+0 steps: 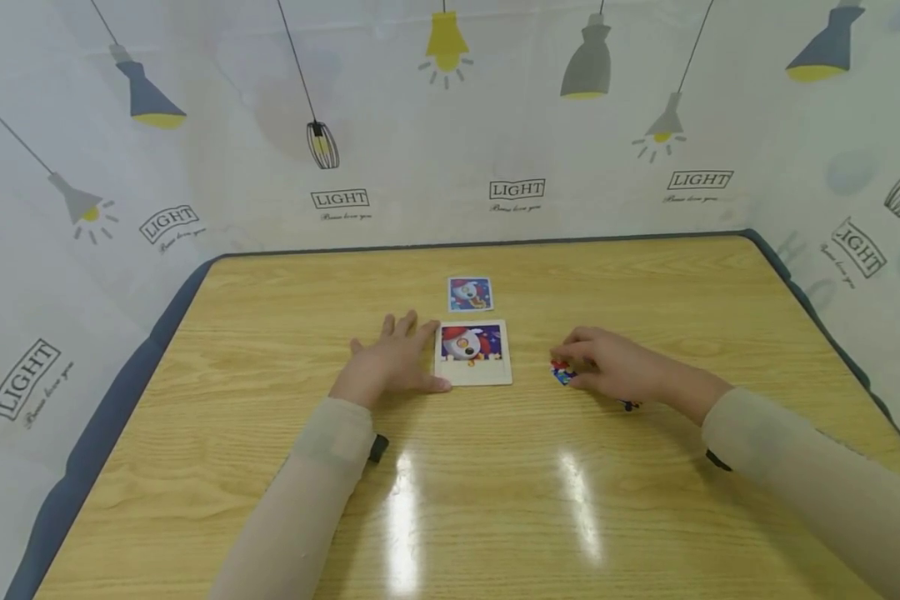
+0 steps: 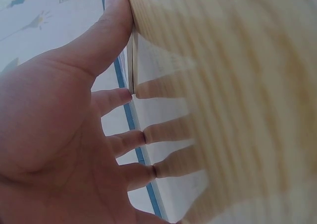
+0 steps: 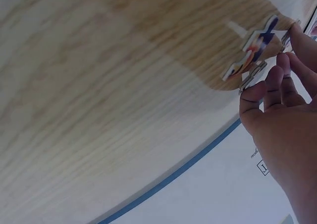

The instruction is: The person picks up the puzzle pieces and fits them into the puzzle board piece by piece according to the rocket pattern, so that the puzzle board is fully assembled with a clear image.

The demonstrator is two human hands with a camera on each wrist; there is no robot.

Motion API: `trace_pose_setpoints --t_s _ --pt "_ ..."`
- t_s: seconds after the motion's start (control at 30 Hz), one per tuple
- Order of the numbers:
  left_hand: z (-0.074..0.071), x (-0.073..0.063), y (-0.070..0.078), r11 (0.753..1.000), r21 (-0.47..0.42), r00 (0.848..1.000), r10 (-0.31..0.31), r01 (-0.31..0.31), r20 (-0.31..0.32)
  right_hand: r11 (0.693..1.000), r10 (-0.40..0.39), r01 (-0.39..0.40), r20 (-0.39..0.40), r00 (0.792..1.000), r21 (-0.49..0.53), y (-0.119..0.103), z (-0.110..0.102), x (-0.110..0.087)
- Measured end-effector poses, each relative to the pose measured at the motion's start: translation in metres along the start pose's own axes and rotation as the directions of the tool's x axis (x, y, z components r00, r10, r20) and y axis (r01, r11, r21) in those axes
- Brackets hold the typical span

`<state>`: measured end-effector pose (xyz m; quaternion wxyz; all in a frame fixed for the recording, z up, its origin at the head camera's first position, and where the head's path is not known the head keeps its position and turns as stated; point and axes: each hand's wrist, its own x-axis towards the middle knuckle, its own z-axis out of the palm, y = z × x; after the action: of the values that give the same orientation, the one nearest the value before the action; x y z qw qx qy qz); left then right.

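Observation:
A square jigsaw puzzle board (image 1: 472, 373) with a cream frame lies mid-table. Its upper part shows a white cartoon face with red, while a pale strip runs below. My left hand (image 1: 393, 357) rests at the board's left edge, fingers spread; the left wrist view shows the palm of this hand (image 2: 74, 130) and its thumb along the board's edge. To the right, my right hand (image 1: 615, 364) pinches a small puzzle piece (image 1: 562, 372) at the tabletop. In the right wrist view, a colourful puzzle piece (image 3: 253, 48) lies near the fingertips of this hand (image 3: 287, 110).
A small picture card (image 1: 470, 294) with a similar cartoon lies behind the board. A dark puzzle piece (image 1: 630, 406) shows partly under the right wrist. The wooden table (image 1: 307, 292) meets a lamp-printed curtain (image 1: 420, 142) at the back and sides.

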<state>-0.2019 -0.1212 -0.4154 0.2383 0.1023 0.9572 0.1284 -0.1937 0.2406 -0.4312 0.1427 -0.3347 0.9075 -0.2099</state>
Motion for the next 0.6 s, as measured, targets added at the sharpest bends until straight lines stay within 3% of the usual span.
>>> trace_pose_setpoints --t_s 0.2,0.6 --pt "-0.0002 0.0001 0.0016 1.0 -0.003 1.0 -0.004 0.004 0.003 0.999 -0.032 0.032 -0.016 0.999 -0.04 0.0007 0.0021 -0.0009" --pt "0.0005 -0.0007 0.0014 1.0 0.0 1.0 0.0 0.0 -0.002 0.996 -0.017 0.014 -0.028 0.999 -0.093 -0.0059 0.0009 -0.0008"
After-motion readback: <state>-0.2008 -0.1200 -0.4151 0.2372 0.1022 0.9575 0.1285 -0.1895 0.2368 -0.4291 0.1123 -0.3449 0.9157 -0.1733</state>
